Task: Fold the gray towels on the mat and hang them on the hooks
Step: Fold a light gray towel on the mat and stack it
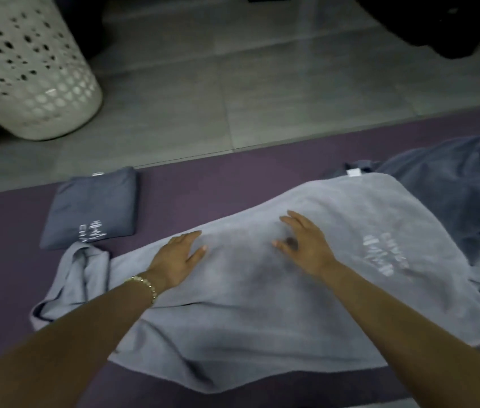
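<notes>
A light gray towel [247, 304] lies spread across the purple mat [3, 260], with a pale printed logo near its right side and its left end bunched up. My left hand [176, 257] rests flat on the towel, fingers apart, a gold bracelet on the wrist. My right hand [303, 245] hovers on the towel's middle with fingers spread and slightly curled, holding nothing. A darker gray towel [91, 207] sits folded into a neat square at the mat's far left. A dark gray towel [453, 187] lies crumpled at the far right. No hooks are in view.
A white perforated laundry basket [26, 72] stands on the gray tiled floor [232, 92] at the far left. Dark shapes [439, 22] sit at the top right beyond the mat's far edge.
</notes>
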Motion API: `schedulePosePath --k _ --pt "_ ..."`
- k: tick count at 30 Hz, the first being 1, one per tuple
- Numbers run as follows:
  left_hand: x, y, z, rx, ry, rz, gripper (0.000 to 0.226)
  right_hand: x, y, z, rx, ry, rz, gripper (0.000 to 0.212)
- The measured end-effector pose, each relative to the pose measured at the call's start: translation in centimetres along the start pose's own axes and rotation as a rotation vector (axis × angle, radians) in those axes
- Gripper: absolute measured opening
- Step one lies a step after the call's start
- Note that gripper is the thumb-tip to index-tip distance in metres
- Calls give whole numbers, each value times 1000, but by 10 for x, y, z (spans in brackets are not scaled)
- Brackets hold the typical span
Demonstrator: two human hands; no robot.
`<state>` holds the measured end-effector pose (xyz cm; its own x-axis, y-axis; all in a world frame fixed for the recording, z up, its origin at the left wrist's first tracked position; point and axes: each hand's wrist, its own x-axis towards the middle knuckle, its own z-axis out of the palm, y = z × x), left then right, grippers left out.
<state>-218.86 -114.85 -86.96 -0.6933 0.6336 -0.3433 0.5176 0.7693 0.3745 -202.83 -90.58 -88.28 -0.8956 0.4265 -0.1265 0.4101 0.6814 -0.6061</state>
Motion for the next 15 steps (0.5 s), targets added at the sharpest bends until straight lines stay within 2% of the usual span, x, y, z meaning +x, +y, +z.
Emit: schedulePosePath --k 6,12,15 --pt "-36 -101 -18 -77 65 -253 52 20 -60 65 -102 -257 -60 63" --pt "-45 -158 -18 -194 177 -324 57 44 -111 110 -128 -361 -82 66" --pt "-46 -179 -18 -155 337 -298 69 54 -134 137 -123 -384 -119 66"
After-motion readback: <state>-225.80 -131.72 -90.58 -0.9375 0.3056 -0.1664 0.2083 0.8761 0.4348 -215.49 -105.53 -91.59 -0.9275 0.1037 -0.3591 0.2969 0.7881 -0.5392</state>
